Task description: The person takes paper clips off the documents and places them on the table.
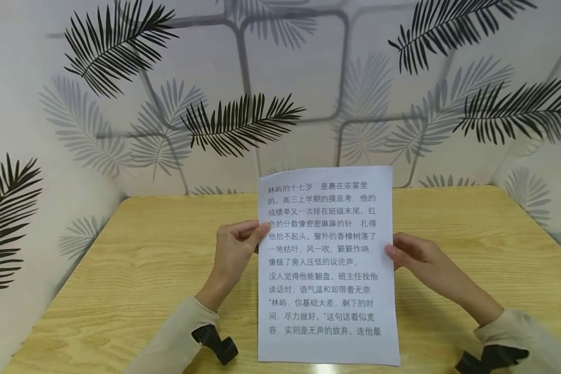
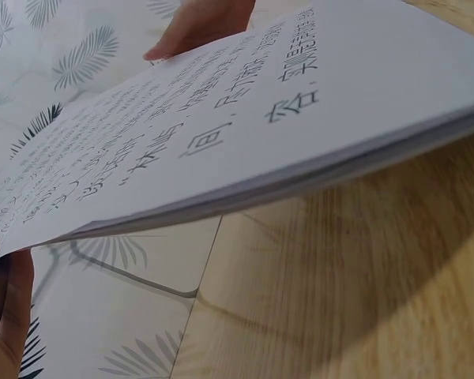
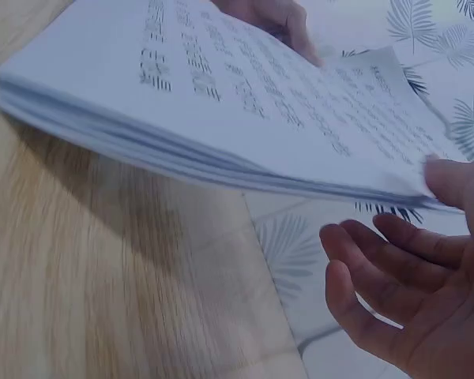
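Observation:
A stack of printed paper sheets, covered in lines of Chinese text, is held raised and facing me in the head view. My left hand grips its left edge above the middle, thumb on the front page. On the opposite edge, my right hand holds the stack a little lower, its thumb also on the front. The right wrist view shows several layered sheets along the side, with the right fingers spread loosely below them. Behind the paper, most of the left fingers are hidden.
A light wood-grain table lies beneath the hands and the paper. Beyond it stands a pale backdrop with dark and grey leaf prints. Black straps with small devices sit on both wrists over light sleeves.

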Action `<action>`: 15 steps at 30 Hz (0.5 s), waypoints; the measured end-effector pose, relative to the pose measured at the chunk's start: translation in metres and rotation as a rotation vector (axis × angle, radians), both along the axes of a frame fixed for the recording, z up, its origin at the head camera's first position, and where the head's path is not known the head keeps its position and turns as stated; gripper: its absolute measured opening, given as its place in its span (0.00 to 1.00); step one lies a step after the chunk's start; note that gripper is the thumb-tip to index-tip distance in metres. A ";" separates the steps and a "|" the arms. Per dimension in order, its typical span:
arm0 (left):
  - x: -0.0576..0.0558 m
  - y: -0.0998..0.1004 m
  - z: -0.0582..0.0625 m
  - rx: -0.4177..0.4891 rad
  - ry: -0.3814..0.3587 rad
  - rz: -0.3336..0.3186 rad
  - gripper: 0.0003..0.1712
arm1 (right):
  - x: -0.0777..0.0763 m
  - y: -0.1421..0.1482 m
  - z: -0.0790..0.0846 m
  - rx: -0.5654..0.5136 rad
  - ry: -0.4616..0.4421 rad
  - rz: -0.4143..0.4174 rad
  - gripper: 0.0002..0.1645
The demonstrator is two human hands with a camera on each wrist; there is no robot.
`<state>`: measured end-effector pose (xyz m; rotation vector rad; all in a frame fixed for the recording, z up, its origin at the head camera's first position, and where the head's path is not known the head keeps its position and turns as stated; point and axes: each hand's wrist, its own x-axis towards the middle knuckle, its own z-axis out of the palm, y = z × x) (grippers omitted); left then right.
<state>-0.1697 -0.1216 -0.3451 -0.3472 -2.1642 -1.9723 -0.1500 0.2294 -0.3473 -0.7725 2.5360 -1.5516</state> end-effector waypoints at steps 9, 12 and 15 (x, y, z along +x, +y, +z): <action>-0.002 0.004 -0.004 0.027 -0.060 0.023 0.10 | 0.003 -0.012 0.000 -0.042 -0.102 0.007 0.18; -0.005 0.005 -0.007 0.018 -0.143 0.010 0.12 | 0.003 -0.013 -0.003 -0.066 -0.123 -0.045 0.21; -0.007 0.005 -0.009 -0.008 -0.257 -0.052 0.14 | 0.002 -0.012 -0.007 -0.101 -0.194 -0.109 0.24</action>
